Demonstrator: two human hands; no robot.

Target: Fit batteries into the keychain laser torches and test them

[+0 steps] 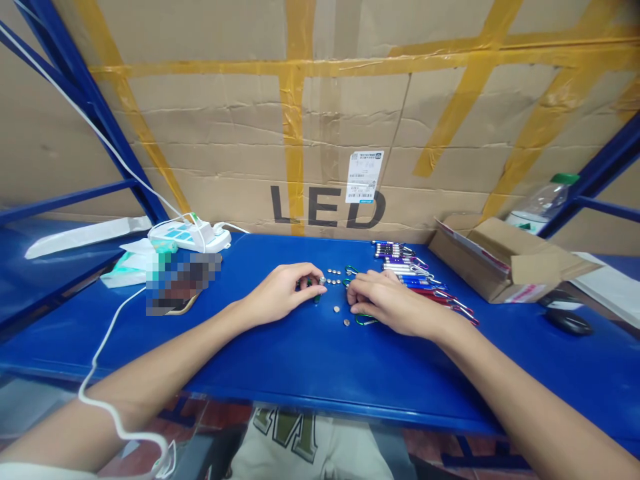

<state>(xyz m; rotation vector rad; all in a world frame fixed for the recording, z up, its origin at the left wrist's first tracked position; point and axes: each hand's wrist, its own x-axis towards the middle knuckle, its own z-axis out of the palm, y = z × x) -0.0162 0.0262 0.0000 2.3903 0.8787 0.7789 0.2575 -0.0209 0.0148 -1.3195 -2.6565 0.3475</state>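
My left hand (pixel 293 290) is closed round a small green flashlight (pixel 317 299), mostly hidden by the fingers, with a silvery end showing at the fingertips. To its right, my right hand (pixel 383 300) is curled with its fingers together at the table; what they hold is hidden. Green carabiner clips (pixel 366 320) stick out beside and under this hand. Between the hands lie several button cells (pixel 337 282) in short rows, with a loose cell (pixel 337 309) and another loose cell (pixel 347 323) nearer me.
Beyond my right hand lie keychain flashlights in purple, silver (pixel 400 268), blue and red (pixel 440 298). Farther right are an open cardboard box (pixel 500 260), a bottle (pixel 543 200) and a black mouse (pixel 569 321). At left are a power strip (pixel 183 233), tissue pack (pixel 130 267) and phone (pixel 185 283).
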